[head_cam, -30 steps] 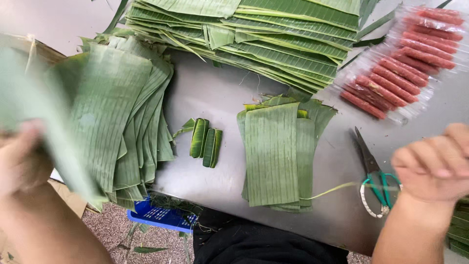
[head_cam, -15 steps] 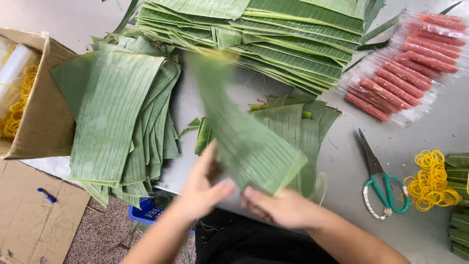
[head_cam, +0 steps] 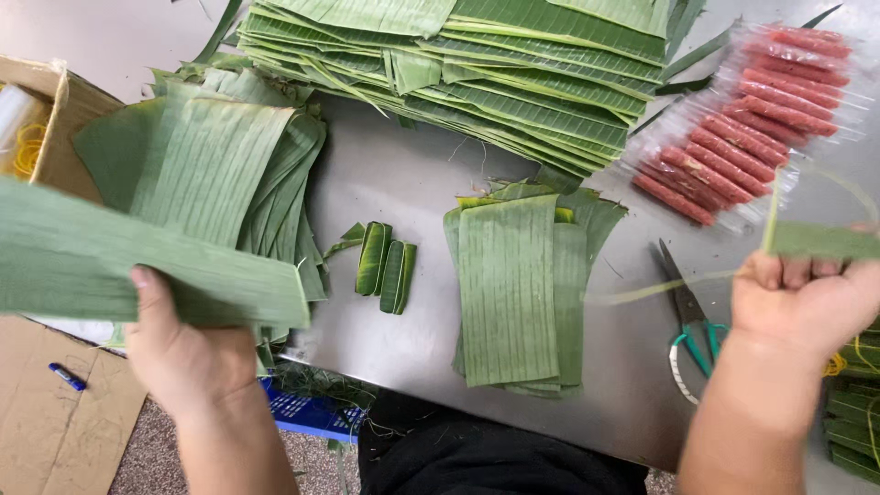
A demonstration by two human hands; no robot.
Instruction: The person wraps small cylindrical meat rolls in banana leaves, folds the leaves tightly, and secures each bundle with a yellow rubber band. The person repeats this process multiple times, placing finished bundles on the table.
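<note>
Two hands are working apart: my left hand (head_cam: 188,353) is pinching a wide banana leaf piece (head_cam: 137,266) over the left leaf stack (head_cam: 220,165), while my right hand (head_cam: 797,298), fingers curled tight, is gripping a narrow leaf strip (head_cam: 820,240). I'm judging the strip could snap, since it looks thin.

clear sausage packs (head_cam: 744,124) | red sticks, table's far right || brown cardboard box (head_cam: 57,137) | left edge
</note>
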